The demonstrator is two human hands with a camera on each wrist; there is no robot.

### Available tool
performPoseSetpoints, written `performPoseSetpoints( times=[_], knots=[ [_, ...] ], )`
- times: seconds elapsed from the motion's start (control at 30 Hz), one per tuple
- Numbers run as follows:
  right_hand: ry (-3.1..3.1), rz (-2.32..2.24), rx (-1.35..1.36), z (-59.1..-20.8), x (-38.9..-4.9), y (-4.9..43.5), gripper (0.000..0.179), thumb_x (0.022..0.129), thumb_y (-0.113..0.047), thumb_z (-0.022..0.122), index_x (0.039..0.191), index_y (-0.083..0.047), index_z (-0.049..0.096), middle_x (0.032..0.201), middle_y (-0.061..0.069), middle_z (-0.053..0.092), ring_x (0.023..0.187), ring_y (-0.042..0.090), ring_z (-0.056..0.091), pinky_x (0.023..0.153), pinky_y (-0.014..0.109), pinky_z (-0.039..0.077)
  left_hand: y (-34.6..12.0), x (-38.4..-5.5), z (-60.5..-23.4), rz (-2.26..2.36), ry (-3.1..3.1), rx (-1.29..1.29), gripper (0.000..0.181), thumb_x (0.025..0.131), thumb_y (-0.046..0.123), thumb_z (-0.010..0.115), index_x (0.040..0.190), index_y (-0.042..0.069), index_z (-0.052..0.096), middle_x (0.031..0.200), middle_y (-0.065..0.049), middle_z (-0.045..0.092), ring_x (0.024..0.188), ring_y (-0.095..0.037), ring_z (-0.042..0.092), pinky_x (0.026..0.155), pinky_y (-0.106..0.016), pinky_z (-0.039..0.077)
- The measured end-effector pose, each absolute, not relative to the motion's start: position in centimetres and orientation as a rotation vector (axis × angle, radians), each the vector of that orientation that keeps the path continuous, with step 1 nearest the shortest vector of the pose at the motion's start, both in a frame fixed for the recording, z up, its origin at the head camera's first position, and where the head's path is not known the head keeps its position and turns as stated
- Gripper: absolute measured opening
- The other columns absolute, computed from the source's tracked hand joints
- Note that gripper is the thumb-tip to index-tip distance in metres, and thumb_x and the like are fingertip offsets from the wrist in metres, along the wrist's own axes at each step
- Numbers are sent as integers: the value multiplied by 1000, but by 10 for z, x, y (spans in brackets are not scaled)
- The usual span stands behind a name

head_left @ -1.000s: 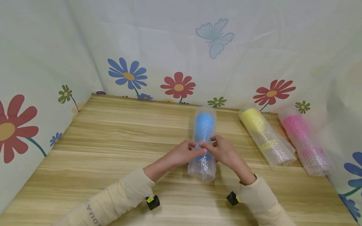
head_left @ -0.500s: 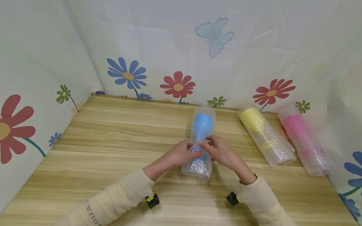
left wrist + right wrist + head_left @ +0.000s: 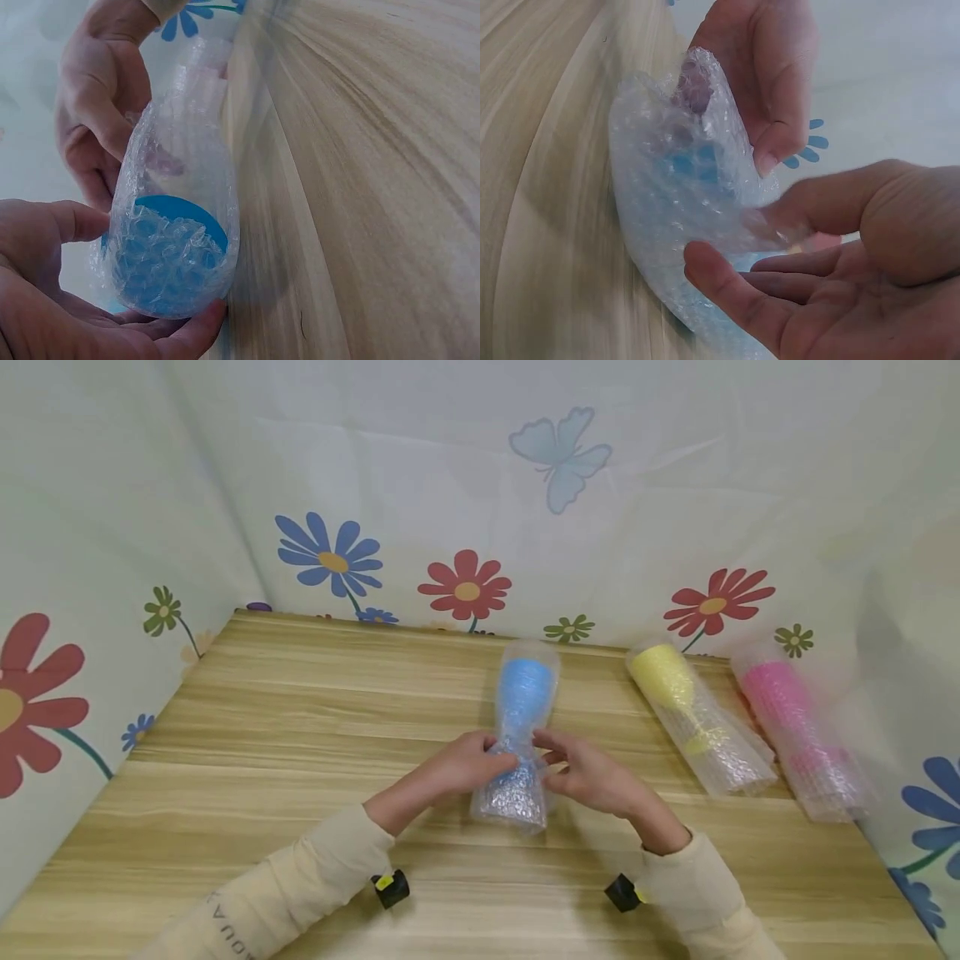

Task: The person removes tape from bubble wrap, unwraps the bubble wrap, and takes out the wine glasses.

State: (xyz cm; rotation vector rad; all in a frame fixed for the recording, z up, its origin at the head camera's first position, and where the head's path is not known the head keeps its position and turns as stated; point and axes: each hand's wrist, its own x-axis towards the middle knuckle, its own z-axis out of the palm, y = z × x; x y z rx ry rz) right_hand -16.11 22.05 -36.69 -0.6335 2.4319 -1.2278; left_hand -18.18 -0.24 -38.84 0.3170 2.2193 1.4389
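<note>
A blue goblet-shaped piece lies on the table in clear bubble wrap, its cup end toward the back wall. My left hand holds the narrow lower part, thumb on top. In the left wrist view its thumb and fingers curve round the wrap beside a blue round base. My right hand is at the wrap's right side, fingers loosely extended. In the right wrist view, the right index finger lies against the wrap, and the thumb, blurred, touches its edge.
To the right lie a yellow goblet-shaped piece and a pink piece, both in bubble wrap. The wooden table meets flower-printed cloth walls at the back and sides. Black wrist cameras hang below both cuffs.
The right thumb has come off the top of the wrapped goblet, and that hand has shifted to its right side. The goblet's near end has swung left. My left hand keeps its hold.
</note>
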Motion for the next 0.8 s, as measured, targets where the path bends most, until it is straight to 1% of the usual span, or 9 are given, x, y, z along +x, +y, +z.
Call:
performPoseSetpoints(
  times=[0.07, 0.1, 0.2, 0.27, 0.33, 0.47, 0.57, 0.7, 0.8],
  knots=[
    [2415, -1272, -613, -367, -161, 220, 60, 90, 13, 55, 147, 20, 37, 148, 38, 44, 123, 46, 59, 93, 44, 57, -3, -182, -388, 1444, 2209, 307, 35, 96, 29, 64, 113, -2, 61, 99, -11, 62, 87, -22, 57, 71, -34, 49],
    [2415, -1288, -599, -368, -161, 219, 58, 90, 15, 54, 146, 20, 39, 148, 38, 45, 121, 45, 60, 92, 43, 57, -2, -182, -388, 1445, 2210, 295, 39, 96, 29, 65, 117, -3, 60, 103, -12, 63, 91, -24, 58, 75, -36, 51],
    [2451, -1294, -565, -369, -162, 216, 51, 89, 18, 52, 140, 21, 47, 143, 37, 50, 115, 40, 66, 86, 39, 59, 0, -181, -388, 1444, 2219, 259, 55, 95, 32, 64, 133, -8, 53, 122, -20, 62, 110, -31, 60, 90, -45, 53],
    [2505, -1271, -545, -370, -164, 213, 45, 91, 16, 54, 136, 20, 52, 138, 35, 56, 110, 37, 69, 82, 37, 60, 2, -180, -387, 1446, 2222, 236, 68, 96, 35, 63, 145, -8, 44, 137, -25, 56, 125, -37, 55, 102, -53, 48],
    [2563, -1250, -527, -372, -164, 210, 39, 93, 14, 57, 132, 18, 57, 132, 33, 61, 104, 35, 71, 78, 36, 61, 4, -179, -388, 1438, 2234, 218, 73, 97, 40, 63, 150, -6, 39, 146, -27, 50, 133, -41, 50, 107, -57, 44],
    [2723, -1173, -505, -377, -163, 201, 32, 95, 6, 65, 126, 12, 65, 119, 28, 70, 95, 33, 74, 74, 35, 61, 9, -178, -391, 1406, 2301, 207, 74, 98, 46, 62, 148, -3, 41, 147, -28, 47, 132, -42, 49, 105, -59, 45],
    [2820, -1109, -483, -381, -162, 195, 30, 94, 4, 68, 123, 11, 67, 111, 25, 72, 94, 33, 73, 74, 36, 61, 13, -179, -392, 1393, 2360, 194, 71, 97, 44, 64, 145, -4, 43, 144, -28, 47, 130, -43, 50, 103, -59, 46],
    [2851, -1096, -402, -383, -161, 192, 29, 91, 9, 63, 120, 12, 65, 107, 23, 71, 90, 30, 71, 73, 37, 60, 17, -180, -393, 1376, 2408, 171, 66, 95, 38, 68, 140, -5, 45, 137, -28, 51, 125, -41, 54, 102, -56, 47],
    [2871, -1079, -357, -385, -161, 190, 29, 90, 10, 61, 118, 11, 64, 105, 22, 70, 85, 26, 67, 71, 36, 59, 21, -179, -392, 1322, 2469, 179, 64, 95, 37, 67, 138, -6, 46, 133, -28, 54, 119, -39, 57, 98, -53, 50]
  ],
)
